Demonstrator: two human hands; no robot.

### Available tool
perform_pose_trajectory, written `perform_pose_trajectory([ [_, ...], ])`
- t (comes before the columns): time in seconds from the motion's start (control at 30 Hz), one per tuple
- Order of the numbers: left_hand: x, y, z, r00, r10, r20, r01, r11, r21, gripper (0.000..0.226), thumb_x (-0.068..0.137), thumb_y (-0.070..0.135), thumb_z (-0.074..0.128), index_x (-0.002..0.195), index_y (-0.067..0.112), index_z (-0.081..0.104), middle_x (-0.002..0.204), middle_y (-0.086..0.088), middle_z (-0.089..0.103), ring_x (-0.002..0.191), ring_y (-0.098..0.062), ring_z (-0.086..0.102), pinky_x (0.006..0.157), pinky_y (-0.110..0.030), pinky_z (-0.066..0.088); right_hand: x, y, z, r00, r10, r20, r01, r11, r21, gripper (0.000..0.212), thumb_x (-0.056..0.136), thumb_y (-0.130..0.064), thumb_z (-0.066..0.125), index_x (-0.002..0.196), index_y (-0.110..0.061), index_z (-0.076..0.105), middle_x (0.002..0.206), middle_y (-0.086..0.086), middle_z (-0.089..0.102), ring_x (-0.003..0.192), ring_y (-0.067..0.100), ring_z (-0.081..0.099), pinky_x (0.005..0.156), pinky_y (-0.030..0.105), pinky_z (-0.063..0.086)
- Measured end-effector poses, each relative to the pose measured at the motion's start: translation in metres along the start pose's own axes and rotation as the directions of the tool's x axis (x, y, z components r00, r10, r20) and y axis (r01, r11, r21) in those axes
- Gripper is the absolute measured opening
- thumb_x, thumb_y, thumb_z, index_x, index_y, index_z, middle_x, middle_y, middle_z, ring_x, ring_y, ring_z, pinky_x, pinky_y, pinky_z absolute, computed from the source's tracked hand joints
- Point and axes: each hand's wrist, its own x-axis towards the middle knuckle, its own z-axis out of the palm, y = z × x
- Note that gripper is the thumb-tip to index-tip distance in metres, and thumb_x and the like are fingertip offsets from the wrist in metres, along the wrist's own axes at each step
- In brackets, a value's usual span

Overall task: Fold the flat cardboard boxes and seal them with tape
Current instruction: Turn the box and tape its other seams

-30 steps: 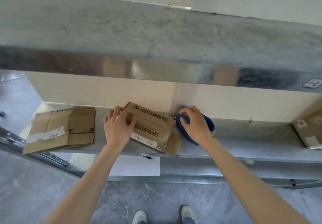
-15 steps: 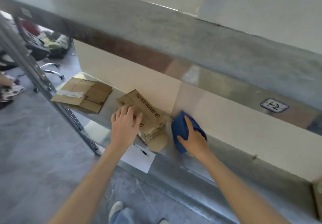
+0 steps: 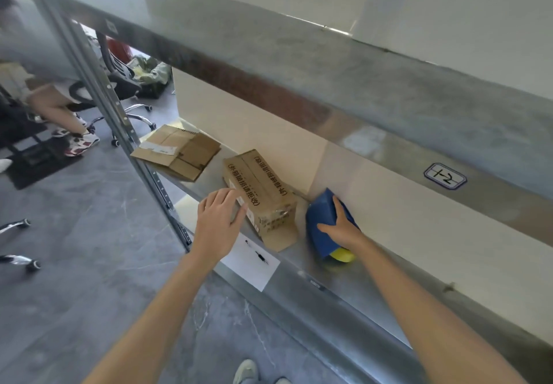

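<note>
A folded cardboard box (image 3: 259,195) with printed characters lies on the metal shelf (image 3: 344,282), one end flap hanging open toward me. My left hand (image 3: 220,222) hovers at the box's near left side, fingers relaxed, fingertips at its edge. My right hand (image 3: 339,225) grips a blue tape dispenser (image 3: 321,222) with a yellow part, standing on the shelf right of the box against the back wall. A flat cardboard box (image 3: 178,152) with a white label lies further left on the shelf.
An upper shelf (image 3: 329,84) overhangs the work area. A metal upright post (image 3: 119,120) stands left of my left hand. A white paper sheet (image 3: 254,261) hangs at the shelf front. Left, a seated person (image 3: 54,108) and an office chair (image 3: 125,84) occupy the floor.
The view has swung left and tilted. My left hand has slid off the top of the box to its near edge. My right hand has kept its grip on the dispenser.
</note>
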Motion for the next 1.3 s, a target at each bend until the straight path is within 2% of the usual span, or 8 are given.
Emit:
perform_pose_trajectory([
  [0.2, -0.002, 0.007, 0.004, 0.997, 0.071, 0.037, -0.071, 0.997, -0.006, 0.028, 0.101, 0.026, 0.053, 0.125, 0.015, 0.061, 0.13, -0.001, 0.06, 0.128, -0.025, 0.047, 0.107, -0.038, 0.031, 0.005, 0.0, -0.006, 0.999, -0.029, 0.023, 0.027, 0.998, 0.061, 0.098, 0.091, -0.015, 0.069, 0.158, -0.032, 0.001, 0.164, 0.002, 0.016, 0.145, 0.029, 0.028, 0.116, 0.041, 0.031],
  [0.33, 0.0, 0.011, 0.005, 0.989, 0.126, 0.074, -0.124, 0.992, -0.033, 0.028, 0.1, 0.023, 0.056, 0.127, 0.016, 0.061, 0.129, 0.0, 0.06, 0.127, -0.024, 0.047, 0.105, -0.038, 0.032, -0.013, 0.003, -0.012, 0.994, -0.109, 0.013, 0.109, 0.994, -0.013, 0.091, 0.091, -0.011, 0.066, 0.156, -0.039, 0.009, 0.158, 0.0, 0.03, 0.136, 0.028, 0.041, 0.105, 0.037, 0.039],
  [0.47, 0.005, 0.017, 0.007, 0.98, 0.165, 0.108, -0.156, 0.984, -0.089, 0.028, 0.099, 0.019, 0.057, 0.127, 0.021, 0.06, 0.131, 0.004, 0.058, 0.128, -0.019, 0.045, 0.103, -0.036, 0.034, -0.043, 0.002, -0.029, 0.976, -0.212, 0.044, 0.217, 0.96, -0.175, 0.084, 0.094, -0.019, 0.059, 0.149, -0.057, 0.009, 0.145, 0.003, 0.048, 0.124, 0.037, 0.054, 0.098, 0.049, 0.05],
  [0.6, 0.012, 0.026, 0.006, 0.976, 0.191, 0.108, -0.162, 0.959, -0.232, 0.028, 0.098, 0.015, 0.056, 0.126, 0.02, 0.062, 0.126, 0.006, 0.06, 0.118, -0.017, 0.054, 0.098, -0.037, 0.044, -0.076, -0.002, -0.041, 0.932, -0.361, -0.026, 0.341, 0.899, -0.274, 0.07, 0.093, -0.052, 0.059, 0.142, -0.065, 0.011, 0.137, -0.014, 0.053, 0.113, 0.024, 0.06, 0.091, 0.04, 0.05],
  [0.77, 0.019, 0.039, 0.003, 0.945, 0.249, 0.214, -0.163, 0.922, -0.352, 0.034, 0.1, 0.021, 0.056, 0.134, 0.018, 0.057, 0.132, 0.004, 0.057, 0.122, -0.018, 0.054, 0.102, -0.038, 0.043, -0.099, 0.0, -0.051, 0.862, -0.505, 0.054, 0.501, 0.831, -0.242, 0.076, 0.087, -0.049, 0.068, 0.138, -0.071, 0.017, 0.137, -0.032, 0.045, 0.112, 0.017, 0.06, 0.089, 0.039, 0.052],
  [0.87, 0.02, 0.046, -0.001, 0.883, 0.331, 0.334, -0.112, 0.838, -0.534, 0.041, 0.099, 0.011, 0.057, 0.14, 0.015, 0.052, 0.14, 0.001, 0.054, 0.131, -0.017, 0.049, 0.111, -0.04, 0.039, -0.107, -0.002, -0.049, 0.833, -0.543, 0.106, 0.546, 0.777, -0.314, 0.078, 0.085, -0.051, 0.069, 0.136, -0.075, 0.014, 0.123, -0.04, 0.046, 0.1, 0.011, 0.06, 0.083, 0.024, 0.047],
  [1.1, 0.016, 0.046, -0.003, 0.826, 0.357, 0.435, 0.035, 0.739, -0.673, 0.046, 0.089, -0.02, 0.046, 0.124, 0.005, 0.063, 0.121, -0.007, 0.068, 0.114, -0.018, 0.064, 0.101, -0.036, 0.05, -0.116, -0.01, -0.046, 0.805, -0.566, 0.177, 0.579, 0.686, -0.441, 0.08, 0.086, -0.053, 0.066, 0.13, -0.081, 0.005, 0.117, -0.028, 0.047, 0.081, -0.006, 0.046, 0.075, 0.008, 0.033],
  [1.3, 0.012, 0.043, -0.005, 0.878, 0.271, 0.395, 0.058, 0.757, -0.651, 0.03, 0.087, -0.015, 0.058, 0.098, 0.01, 0.071, 0.099, -0.002, 0.072, 0.094, -0.009, 0.068, 0.083, -0.018, 0.052, -0.127, -0.019, -0.041, 0.764, -0.605, 0.223, 0.631, 0.629, -0.455, 0.082, 0.09, -0.051, 0.063, 0.128, -0.082, -0.002, 0.122, -0.01, 0.062, 0.086, 0.015, 0.057, 0.084, 0.025, 0.044],
])
